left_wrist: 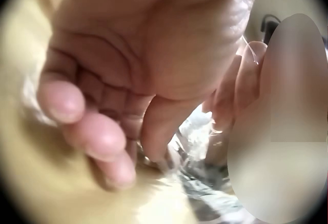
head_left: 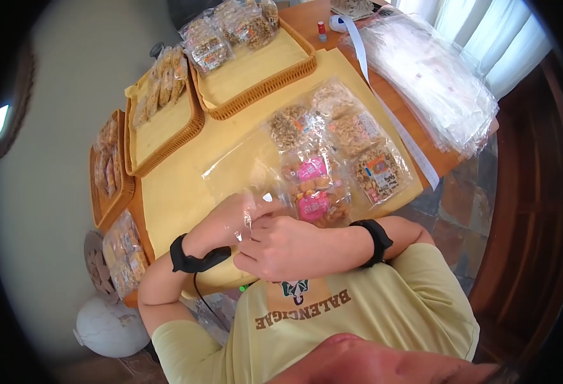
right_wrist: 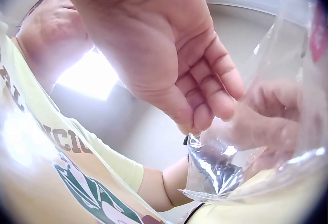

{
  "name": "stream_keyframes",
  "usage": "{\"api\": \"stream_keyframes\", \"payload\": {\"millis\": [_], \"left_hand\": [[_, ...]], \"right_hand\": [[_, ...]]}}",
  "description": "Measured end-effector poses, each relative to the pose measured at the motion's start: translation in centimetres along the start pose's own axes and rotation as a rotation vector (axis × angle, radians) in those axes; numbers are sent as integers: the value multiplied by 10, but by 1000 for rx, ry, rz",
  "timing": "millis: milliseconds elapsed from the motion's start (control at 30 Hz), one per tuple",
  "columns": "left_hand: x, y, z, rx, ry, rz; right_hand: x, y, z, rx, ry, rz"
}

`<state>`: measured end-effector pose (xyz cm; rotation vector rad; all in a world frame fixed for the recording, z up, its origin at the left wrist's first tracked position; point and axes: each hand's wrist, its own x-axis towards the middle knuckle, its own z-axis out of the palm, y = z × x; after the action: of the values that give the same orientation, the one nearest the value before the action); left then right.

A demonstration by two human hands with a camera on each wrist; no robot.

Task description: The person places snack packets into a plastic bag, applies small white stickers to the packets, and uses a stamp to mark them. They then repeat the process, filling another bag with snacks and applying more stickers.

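A large clear plastic bag (head_left: 233, 168) lies on the yellow mat, its bare film end towards my hands. Inside it are several snack packs, two with pink labels (head_left: 312, 206) and others of brown clusters (head_left: 379, 174). My right hand (head_left: 288, 246) pinches a corner of the film between thumb and fingertips, plain in the right wrist view. Close against it, partly overlapped in the head view, my left hand (head_left: 246, 214) has thumb and forefinger together on the film (left_wrist: 197, 131), its other fingers curled loosely. Through the film, the right wrist view shows the left hand (right_wrist: 271, 126).
Wicker trays (head_left: 256, 89) holding packed snacks line the far and left side. A stack of clear bags (head_left: 429, 83), a white tape strip (head_left: 403, 131) and a small red-capped bottle (head_left: 322, 31) lie at the upper right. Another filled bag (head_left: 124, 253) sits at the left edge.
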<state>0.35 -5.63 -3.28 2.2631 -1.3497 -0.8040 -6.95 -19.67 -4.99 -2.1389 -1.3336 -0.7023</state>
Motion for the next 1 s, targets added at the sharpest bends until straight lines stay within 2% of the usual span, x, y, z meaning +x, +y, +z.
{"api": "stream_keyframes", "payload": {"millis": [33,100,133,200,500,600,733,800,933,1000], "left_hand": [[1,-1,3,0,-2,0],[4,-4,11,110,205,139],[4,-5,10,110,209,136],[6,-5,5,436,181,240],[30,-9,12,594,265,377],[39,-17,26,699,349,347],[39,-16,21,730,311,224],[39,-22,17,699,215,192],[24,-17,6,524,220,266],[16,-9,0,447,262,156]], "right_hand": [[0,0,-1,-6,16,-15],[0,-2,0,14,8,-5],[-1,-2,0,31,0,2],[-1,-1,-2,38,-3,-9],[-1,-2,-2,72,38,-45],[-2,-2,-4,75,58,-51],[-4,-1,-5,85,20,-38],[-6,1,-4,92,-13,-30],[-6,4,-9,105,-54,-25],[-7,5,-11,107,-61,-14]]}}
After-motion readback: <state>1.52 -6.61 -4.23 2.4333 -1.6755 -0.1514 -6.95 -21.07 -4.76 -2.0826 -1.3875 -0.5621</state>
